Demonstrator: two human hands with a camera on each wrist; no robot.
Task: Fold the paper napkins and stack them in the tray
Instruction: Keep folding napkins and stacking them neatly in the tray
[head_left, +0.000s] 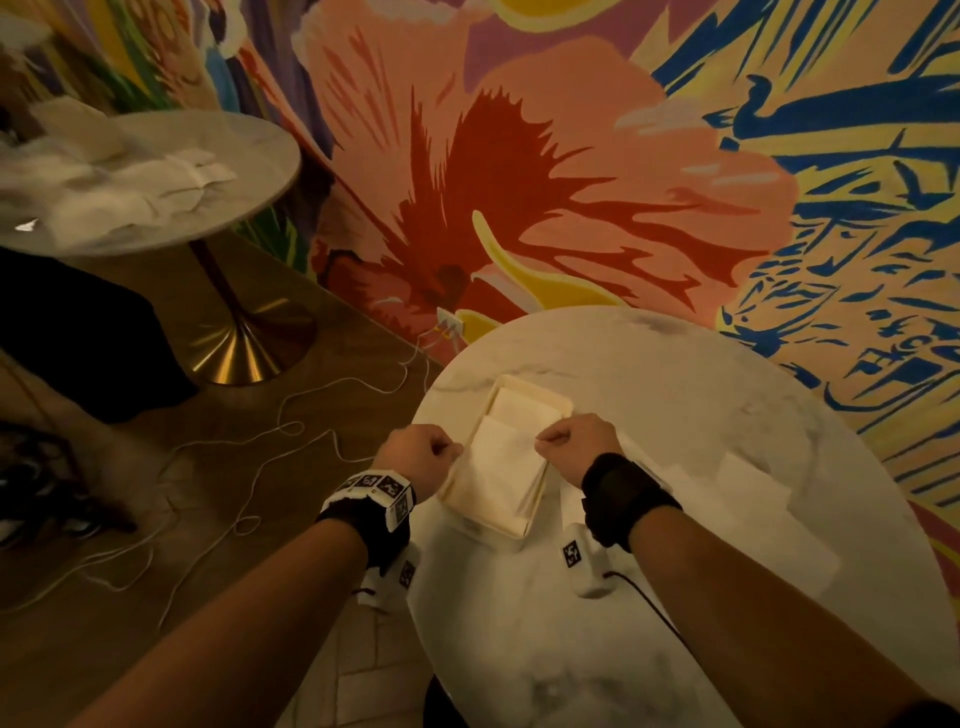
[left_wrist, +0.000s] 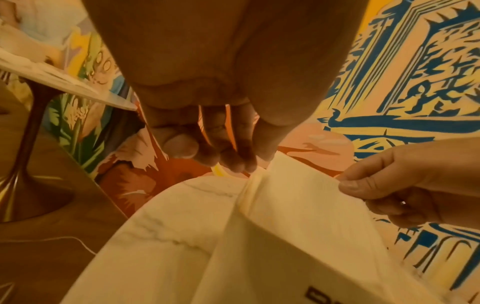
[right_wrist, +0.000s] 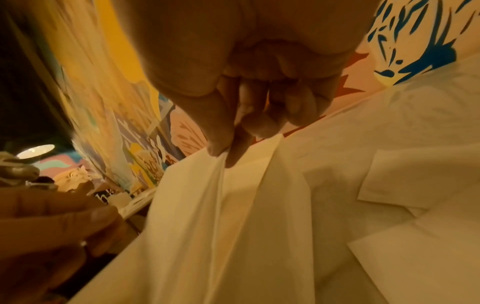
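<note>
Both hands are up over the round marble desk, holding 1 paper napkin stretched between them. The left hand has its fingers curled in, pinching the napkin's left corner between thumb and fingertips. The right hand does the same at the right corner, thumb pressed against a bent forefinger with the paper bunched between them, plain in the right wrist view. The napkin hangs down from the 2 grips, directly above the cream tray, which sits on the desk a little toward its left side. Inside the tray lies a stack of folded napkins. More loose napkins are spread flat on the desk to the right of the tray. A second round desk stands off to the left, covered with crumpled paper, and white cords trail across the wooden floor below the painted wall.
</note>
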